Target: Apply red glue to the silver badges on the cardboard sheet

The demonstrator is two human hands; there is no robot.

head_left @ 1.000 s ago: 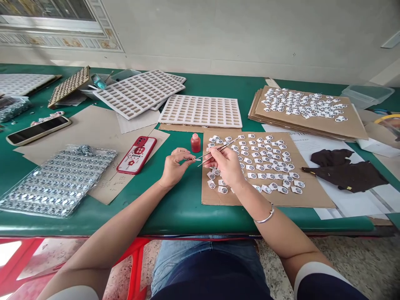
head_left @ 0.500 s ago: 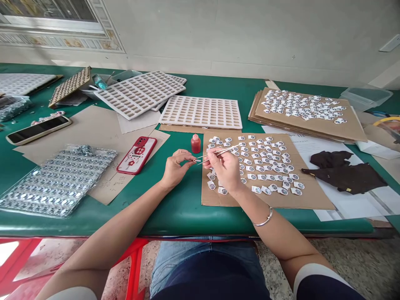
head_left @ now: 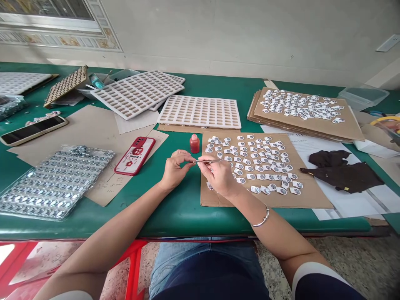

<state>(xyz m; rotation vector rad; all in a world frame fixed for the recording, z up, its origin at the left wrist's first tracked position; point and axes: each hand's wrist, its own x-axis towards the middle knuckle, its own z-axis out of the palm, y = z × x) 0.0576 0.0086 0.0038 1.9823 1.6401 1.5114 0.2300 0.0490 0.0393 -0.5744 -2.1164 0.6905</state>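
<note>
My left hand (head_left: 175, 170) pinches something tiny between thumb and fingertips; it is too small to make out. In my right hand (head_left: 219, 177) is a pair of thin metal tweezers (head_left: 213, 161), held almost level with the tips reaching the left fingertips. Both hands are closed and their fingertips nearly meet. Just behind them stands a small red bottle (head_left: 194, 145). Under and beside my right hand lies a cardboard sheet (head_left: 308, 196) bearing rows of small white tabs with round dark-patterned discs (head_left: 261, 177).
White slotted trays (head_left: 200, 111) lie at the back. Stacked cardboard (head_left: 353, 129) with more tabs is back right, near a dark cloth (head_left: 350, 173). Leftward are a red-cased phone (head_left: 135, 156), another phone (head_left: 34, 129) and a clear pack of shiny pieces (head_left: 53, 183). The green table's edge (head_left: 187, 229) is close.
My right hand has moved slightly left and down, bringing the tweezers level against the left fingertips. The left hand keeps its pinch. The whole view has shifted a little.
</note>
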